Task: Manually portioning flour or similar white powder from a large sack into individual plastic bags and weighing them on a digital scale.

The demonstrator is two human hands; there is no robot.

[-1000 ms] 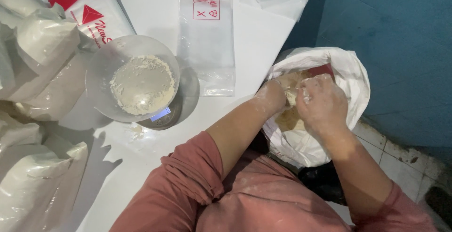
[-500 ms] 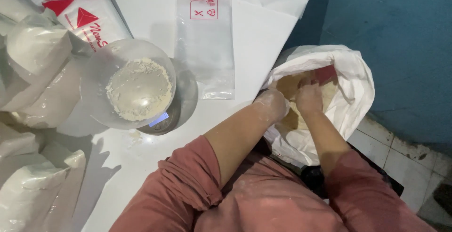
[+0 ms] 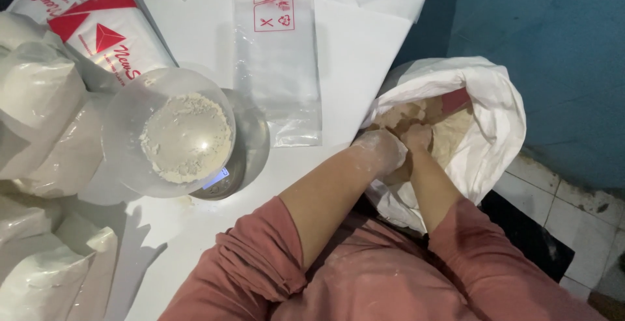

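Both forearms angle down; left hand (image 3: 383,150) and right hand (image 3: 416,137) plunge into sack (image 3: 495,99); grip unclear.

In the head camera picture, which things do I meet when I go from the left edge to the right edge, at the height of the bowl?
Filled powder bags → clear bowl of powder → empty clear plastic bag → left hand → right hand → white sack → blue wall.

White sack (image 3: 495,99); beige powder (image 3: 456,135); blue wall (image 3: 553,34)
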